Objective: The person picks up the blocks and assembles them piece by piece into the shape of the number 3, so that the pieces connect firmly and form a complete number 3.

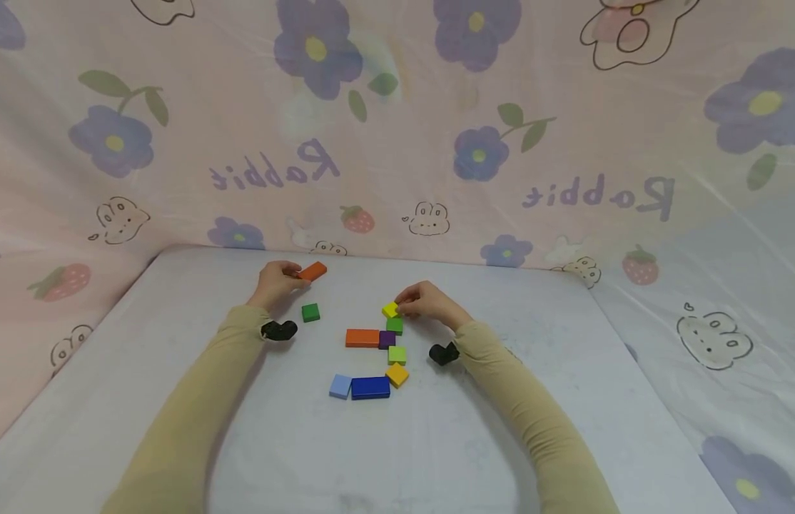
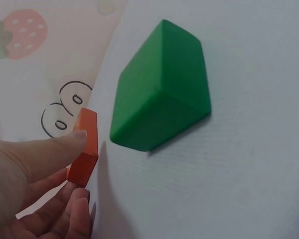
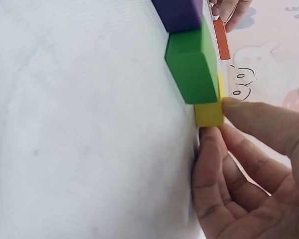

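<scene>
An orange block [image 1: 313, 271] is pinched between thumb and fingers of my left hand [image 1: 277, 283] at the back left of the table. Closer to me, beside that wrist, lies a dark green block [image 1: 310, 313], large in the left wrist view [image 2: 162, 84]. My right hand [image 1: 431, 303] pinches a yellow block [image 1: 390, 310] at the top end of a curved row. In the right wrist view the yellow block [image 3: 209, 114] stands against a green block [image 3: 193, 62]. Below the green one in the row come a purple block [image 1: 387, 340] and a second orange block [image 1: 362, 338].
Continuing the row toward me are a lime block [image 1: 397, 355], an amber block [image 1: 397, 375], a dark blue block [image 1: 370, 387] and a light blue block [image 1: 340, 386]. A printed cloth [image 1: 397, 143] hangs behind the white table [image 1: 295, 457].
</scene>
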Available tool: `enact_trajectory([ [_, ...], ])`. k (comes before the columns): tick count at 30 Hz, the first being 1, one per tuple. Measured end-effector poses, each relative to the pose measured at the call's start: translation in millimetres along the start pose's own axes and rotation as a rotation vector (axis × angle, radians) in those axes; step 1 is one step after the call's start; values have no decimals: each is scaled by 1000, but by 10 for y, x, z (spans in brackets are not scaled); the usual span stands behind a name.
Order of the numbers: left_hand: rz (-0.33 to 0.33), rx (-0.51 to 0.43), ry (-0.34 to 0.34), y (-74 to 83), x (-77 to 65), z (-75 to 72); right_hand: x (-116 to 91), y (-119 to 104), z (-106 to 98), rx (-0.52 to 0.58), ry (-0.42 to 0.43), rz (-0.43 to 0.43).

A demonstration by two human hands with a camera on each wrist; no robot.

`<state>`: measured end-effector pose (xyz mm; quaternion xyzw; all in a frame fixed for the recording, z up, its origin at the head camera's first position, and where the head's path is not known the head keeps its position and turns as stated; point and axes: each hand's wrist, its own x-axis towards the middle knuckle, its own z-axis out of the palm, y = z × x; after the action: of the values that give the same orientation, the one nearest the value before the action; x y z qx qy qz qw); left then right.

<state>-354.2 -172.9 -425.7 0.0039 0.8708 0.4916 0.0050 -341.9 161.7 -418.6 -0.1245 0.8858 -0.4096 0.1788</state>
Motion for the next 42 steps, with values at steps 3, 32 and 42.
enact_trajectory([
  [3, 7, 8, 11, 7, 19, 14, 16, 17, -9, 5, 1, 7],
  [32, -23, 24, 10, 10, 52, 37, 11, -12, -26, 15, -22, 33],
  [42, -11, 46, -46, -45, 39, -37, -9, -42, 0, -2, -18, 37],
])
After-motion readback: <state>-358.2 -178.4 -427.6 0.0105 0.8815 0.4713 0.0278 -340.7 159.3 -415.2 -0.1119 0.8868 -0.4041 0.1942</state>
